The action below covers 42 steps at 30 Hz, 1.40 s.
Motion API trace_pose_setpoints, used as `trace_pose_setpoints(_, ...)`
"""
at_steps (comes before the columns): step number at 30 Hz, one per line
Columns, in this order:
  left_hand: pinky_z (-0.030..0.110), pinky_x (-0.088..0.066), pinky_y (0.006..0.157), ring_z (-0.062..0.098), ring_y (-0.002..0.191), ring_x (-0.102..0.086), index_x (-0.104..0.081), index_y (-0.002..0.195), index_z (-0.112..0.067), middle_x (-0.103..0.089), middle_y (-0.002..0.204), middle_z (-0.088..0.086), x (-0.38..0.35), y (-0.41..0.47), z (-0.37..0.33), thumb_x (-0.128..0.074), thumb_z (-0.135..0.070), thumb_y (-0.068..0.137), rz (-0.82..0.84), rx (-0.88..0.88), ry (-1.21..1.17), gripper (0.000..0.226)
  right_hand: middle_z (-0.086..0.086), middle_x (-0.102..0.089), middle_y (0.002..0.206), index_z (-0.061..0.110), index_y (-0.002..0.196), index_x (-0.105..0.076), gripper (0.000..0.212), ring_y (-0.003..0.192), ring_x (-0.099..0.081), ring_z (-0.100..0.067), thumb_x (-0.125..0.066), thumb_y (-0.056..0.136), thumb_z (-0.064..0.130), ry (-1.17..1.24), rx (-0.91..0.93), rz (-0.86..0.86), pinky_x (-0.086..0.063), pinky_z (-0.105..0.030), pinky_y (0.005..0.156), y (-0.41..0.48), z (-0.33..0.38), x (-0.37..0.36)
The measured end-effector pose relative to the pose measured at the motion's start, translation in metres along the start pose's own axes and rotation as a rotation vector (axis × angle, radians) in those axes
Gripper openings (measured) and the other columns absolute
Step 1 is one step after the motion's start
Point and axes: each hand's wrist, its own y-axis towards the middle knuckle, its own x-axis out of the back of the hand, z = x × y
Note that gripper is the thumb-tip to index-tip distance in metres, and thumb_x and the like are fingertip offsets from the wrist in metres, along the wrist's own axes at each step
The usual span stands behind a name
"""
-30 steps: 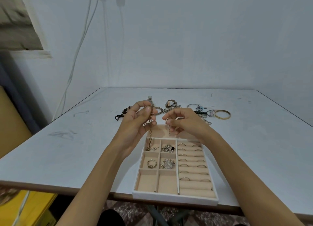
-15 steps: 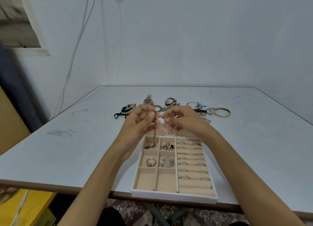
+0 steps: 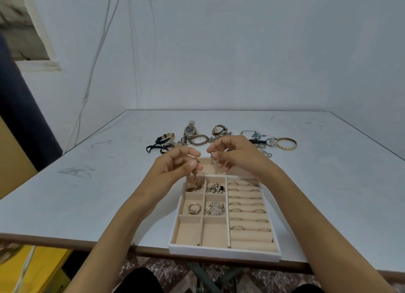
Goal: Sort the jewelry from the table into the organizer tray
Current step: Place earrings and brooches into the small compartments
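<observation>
Chain (image 3: 195, 178) in left hand (image 3: 175, 167), links (image 3: 214, 162) in right hand (image 3: 237, 154).

Plain spare rm, prob. a home or backroom, not a fitted shop/lab. Bare whitewashed wall (image 3: 241, 62) w/ loose cables (image 3: 96, 51) hanging down it, rough window recess (image 3: 24, 29) top left, scuffed white desk (image 3: 87, 194), patterned floor (image 3: 164, 268), yellow container (image 3: 39, 268) below.

Tray (image 3: 223, 252) far end: blocked by left hand (image 3: 175, 167) pinching gold chain (image 3: 195, 181) (it dangles into the far-left compartment) and right hand (image 3: 236, 154) pinching short chain (image 3: 214, 163).
Near compartments: open from above.
Behind tray: watch (image 3: 189, 129), bracelets, bangle (image 3: 286, 143) crowd the way.
Tray's sides: bare table (image 3: 87, 194).
</observation>
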Motion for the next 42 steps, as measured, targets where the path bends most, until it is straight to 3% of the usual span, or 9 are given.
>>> trace_pose_setpoints(10, 0.012, -0.049, 0.079, 0.013, 0.089, -0.071, -0.068, 0.105, -0.010, -0.075, 0.084, 0.001, 0.004, -0.003, 0.004, -0.060, -0.009, 0.091, 0.039, -0.010, 0.247, 0.015, -0.004, -0.061, 0.074, 0.006, 0.098, -0.069, 0.013, 0.059, -0.062, -0.011, -0.064, 0.088, 0.001, -0.005, 0.003, 0.006, -0.053, -0.022, 0.054, 0.000, 0.000, 0.000)
trace_pose_setpoints(13, 0.010, -0.043, 0.073, 0.004, 0.085, -0.067, -0.070, 0.098, -0.021, -0.075, 0.084, -0.008, 0.005, -0.001, 0.006, -0.063, -0.016, 0.090, 0.024, -0.067, 0.484, 0.012, -0.004, -0.061, 0.074, 0.007, 0.098, -0.070, 0.013, 0.059, -0.061, -0.012, -0.064, 0.088, 0.001, -0.010, 0.004, 0.006, -0.053, -0.023, 0.055, 0.000, -0.001, 0.000)
trace_pose_setpoints(16, 0.003, -0.038, 0.068, -0.002, 0.077, -0.064, -0.071, 0.095, -0.022, -0.073, 0.078, -0.009, 0.004, -0.003, 0.005, -0.064, -0.016, 0.090, 0.021, -0.088, 0.582, 0.010, -0.003, -0.061, 0.073, 0.007, 0.098, -0.070, 0.013, 0.059, -0.062, -0.012, -0.064, 0.087, 0.001, -0.014, 0.001, 0.004, -0.053, -0.025, 0.056, 0.001, -0.001, 0.000)
trace_pose_setpoints(18, 0.006, -0.041, 0.071, -0.001, 0.074, -0.065, -0.071, 0.094, -0.025, -0.072, 0.076, -0.012, 0.004, -0.004, 0.005, -0.064, -0.017, 0.090, 0.025, -0.091, 0.633, 0.011, -0.002, -0.061, 0.073, 0.007, 0.098, -0.070, 0.013, 0.060, -0.062, -0.012, -0.064, 0.087, 0.001, -0.021, -0.002, 0.003, -0.053, -0.025, 0.056, 0.001, -0.001, 0.000)
trace_pose_setpoints(21, 0.023, -0.047, 0.079, -0.001, 0.077, -0.065, -0.072, 0.090, -0.032, -0.070, 0.075, -0.018, 0.005, -0.003, 0.007, -0.066, -0.023, 0.089, 0.029, -0.135, 0.772, 0.011, -0.003, -0.061, 0.074, 0.006, 0.098, -0.070, 0.013, 0.061, -0.062, -0.013, -0.065, 0.087, 0.002, -0.026, -0.002, 0.000, -0.053, -0.026, 0.057, 0.001, -0.001, 0.000)
trace_pose_setpoints(25, 0.039, -0.043, 0.083, 0.002, 0.084, -0.058, -0.073, 0.087, -0.037, -0.067, 0.076, -0.023, 0.003, -0.002, 0.008, -0.068, -0.032, 0.087, -0.011, -0.254, 0.984, 0.007, -0.006, -0.062, 0.078, 0.007, 0.098, -0.070, 0.013, 0.061, -0.062, -0.012, -0.064, 0.087, 0.002, -0.023, 0.002, 0.001, -0.053, -0.026, 0.057, 0.001, -0.001, -0.001)
trace_pose_setpoints(31, 0.034, -0.032, 0.079, 0.006, 0.090, -0.051, -0.073, 0.087, -0.039, -0.063, 0.089, -0.018, 0.002, -0.001, 0.011, -0.068, -0.033, 0.087, -0.030, -0.299, 1.098, 0.008, -0.005, -0.065, 0.078, 0.007, 0.097, -0.070, 0.014, 0.062, -0.063, -0.012, -0.066, 0.085, 0.001, -0.015, -0.001, -0.001, -0.051, -0.024, 0.057, 0.000, -0.001, 0.000)
trace_pose_setpoints(42, 0.028, -0.025, 0.083, 0.002, 0.083, -0.048, -0.071, 0.093, -0.043, -0.062, 0.074, -0.024, 0.006, 0.001, 0.012, -0.065, -0.039, 0.087, -0.058, -0.253, 1.182, 0.009, -0.003, -0.066, 0.075, 0.005, 0.097, -0.069, 0.013, 0.065, -0.063, -0.015, -0.067, 0.085, 0.001, -0.015, -0.003, 0.003, -0.050, -0.026, 0.057, 0.000, -0.002, -0.001)
